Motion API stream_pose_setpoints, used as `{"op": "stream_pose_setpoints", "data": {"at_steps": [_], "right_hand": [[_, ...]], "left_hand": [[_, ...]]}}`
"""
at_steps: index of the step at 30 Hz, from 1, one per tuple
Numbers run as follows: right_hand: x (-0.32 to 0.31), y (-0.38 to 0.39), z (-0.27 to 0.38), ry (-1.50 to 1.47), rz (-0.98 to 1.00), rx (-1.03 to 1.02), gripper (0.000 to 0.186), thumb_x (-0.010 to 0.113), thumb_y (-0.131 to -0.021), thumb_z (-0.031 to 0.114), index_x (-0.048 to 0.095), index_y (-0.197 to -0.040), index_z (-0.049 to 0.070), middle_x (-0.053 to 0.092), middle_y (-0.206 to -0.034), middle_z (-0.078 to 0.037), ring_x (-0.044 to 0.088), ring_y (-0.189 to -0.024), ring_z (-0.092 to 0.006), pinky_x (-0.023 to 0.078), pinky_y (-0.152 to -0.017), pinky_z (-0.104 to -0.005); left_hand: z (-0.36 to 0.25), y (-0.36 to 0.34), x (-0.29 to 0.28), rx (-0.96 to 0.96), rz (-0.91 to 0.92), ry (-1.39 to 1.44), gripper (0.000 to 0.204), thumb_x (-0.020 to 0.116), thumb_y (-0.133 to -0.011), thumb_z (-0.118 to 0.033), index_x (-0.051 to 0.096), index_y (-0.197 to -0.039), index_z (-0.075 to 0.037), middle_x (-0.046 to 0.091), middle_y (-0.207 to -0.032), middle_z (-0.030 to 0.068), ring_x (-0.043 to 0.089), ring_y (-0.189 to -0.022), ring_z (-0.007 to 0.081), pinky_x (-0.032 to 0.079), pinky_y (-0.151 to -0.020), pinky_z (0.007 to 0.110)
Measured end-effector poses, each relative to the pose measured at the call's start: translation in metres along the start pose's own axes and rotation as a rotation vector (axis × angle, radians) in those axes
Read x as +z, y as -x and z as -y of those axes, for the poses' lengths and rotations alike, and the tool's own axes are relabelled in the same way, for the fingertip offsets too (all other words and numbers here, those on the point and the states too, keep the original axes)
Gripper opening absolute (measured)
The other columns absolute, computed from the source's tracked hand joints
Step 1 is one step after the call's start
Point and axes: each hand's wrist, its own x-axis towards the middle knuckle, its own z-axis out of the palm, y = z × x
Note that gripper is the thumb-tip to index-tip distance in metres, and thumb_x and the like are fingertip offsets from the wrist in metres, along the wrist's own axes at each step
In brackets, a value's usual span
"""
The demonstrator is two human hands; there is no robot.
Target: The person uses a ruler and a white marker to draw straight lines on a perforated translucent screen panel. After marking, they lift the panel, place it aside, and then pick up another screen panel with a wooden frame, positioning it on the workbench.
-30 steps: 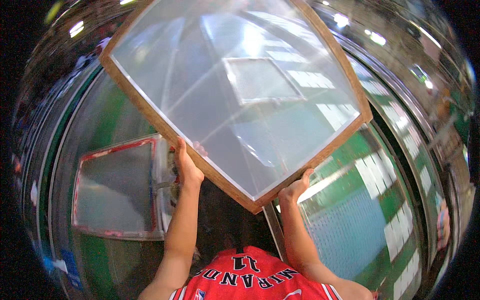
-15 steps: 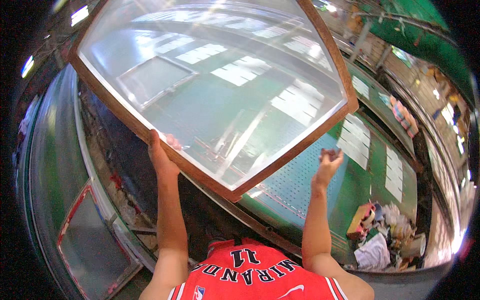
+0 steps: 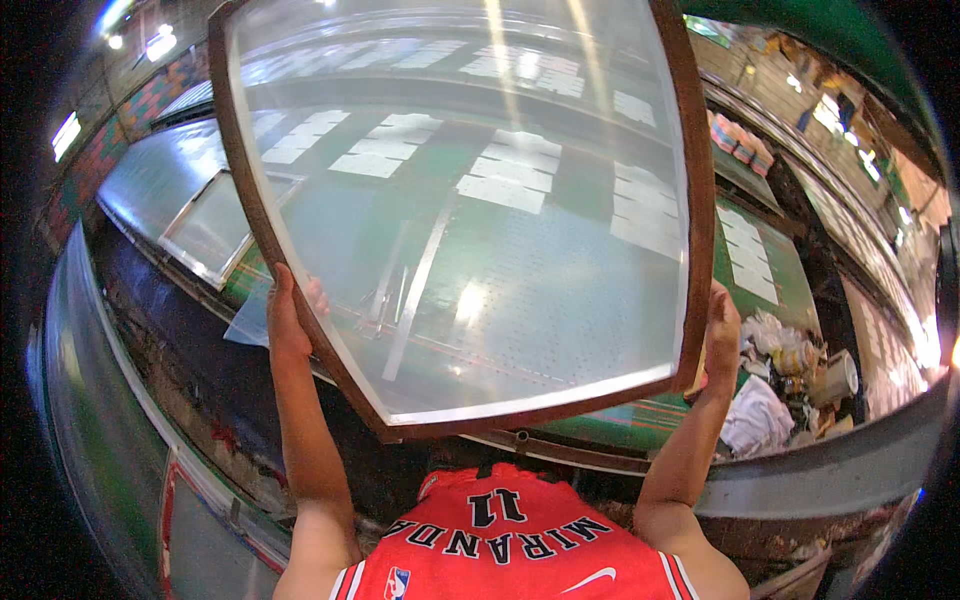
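Note:
A large screen printing frame [image 3: 550,416], brown wood with pale see-through mesh and a white inner border, is held up before me over a long green table [image 3: 790,290]. My left hand [image 3: 291,318] grips its left side, thumb outside and fingertips showing through the mesh. At the lower part of the right side, my right hand [image 3: 722,325] is closed on the wood, some fingers hidden behind the edge. Through the mesh, white cut sheets [image 3: 510,170] show in rows on the table, along with a bluish dotted area [image 3: 570,290].
Another framed screen [image 3: 205,235] lies at the table's far left. A red-edged screen [image 3: 215,530] rests on a second table at lower left. Crumpled cloths and rubbish [image 3: 760,415] are heaped at the right end. Folded colourful cloth [image 3: 740,143] lies farther back.
My right hand, off the frame before, has taken hold of its right side. The frame has turned more level, and its lower corner has moved left. My view has shifted too.

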Motion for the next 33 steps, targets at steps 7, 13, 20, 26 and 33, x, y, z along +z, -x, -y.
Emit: {"op": "stream_pose_setpoints", "data": {"at_steps": [7,13,20,26,33], "right_hand": [[0.035,0.062,-0.008,0.053,-0.192,0.225,0.063,0.046,-0.103,0.064,0.063,-0.116,0.006,0.069,-0.085,-0.006,0.068,-0.067,-0.0173,0.055,-0.060,-0.0321],[0.073,0.118,0.007,-0.337,-0.279,0.257,0.069,0.047,-0.098,0.071,0.061,-0.114,0.005,0.069,-0.082,-0.009,0.068,-0.067,-0.0194,0.058,-0.061,-0.0352],[0.073,0.132,0.020,-0.319,-0.565,0.379,0.076,0.046,-0.094,0.078,0.055,-0.120,0.007,0.061,-0.086,-0.007,0.064,-0.074,-0.0199,0.056,-0.065,-0.0364],[0.077,0.142,0.015,-0.384,-0.639,0.335,0.074,0.053,-0.093,0.075,0.054,-0.126,0.009,0.062,-0.084,-0.006,0.065,-0.069,-0.0207,0.056,-0.058,-0.0376],[0.074,0.140,0.029,-0.392,-0.473,0.312,0.071,0.053,-0.094,0.073,0.056,-0.126,0.010,0.065,-0.085,-0.007,0.067,-0.071,-0.0249,0.059,-0.062,-0.0415]], "left_hand": [[0.007,-0.043,0.010,-0.112,-0.080,-0.068,0.055,0.068,-0.092,-0.063,0.057,-0.093,-0.009,0.060,-0.073,0.0029,0.059,-0.058,0.0152,0.047,-0.050,0.029],[0.018,-0.067,-0.028,-0.050,0.375,-0.263,0.055,0.072,-0.088,-0.063,0.061,-0.087,-0.009,0.059,-0.067,0.0008,0.058,-0.052,0.0139,0.046,-0.048,0.028],[0.060,-0.058,-0.061,-0.095,0.549,-0.325,0.064,0.078,-0.083,-0.064,0.066,-0.100,-0.003,0.064,-0.080,-0.0010,0.060,-0.066,0.0096,0.048,-0.057,0.027],[0.044,-0.057,-0.069,-0.070,0.594,-0.362,0.076,0.078,-0.079,-0.069,0.066,-0.112,-0.001,0.065,-0.088,-0.0015,0.061,-0.077,0.0099,0.048,-0.065,0.026],[0.008,-0.058,-0.056,0.053,0.537,-0.389,0.081,0.068,-0.080,-0.079,0.064,-0.110,-0.004,0.063,-0.086,0.0003,0.061,-0.077,0.0118,0.047,-0.067,0.028]]}}
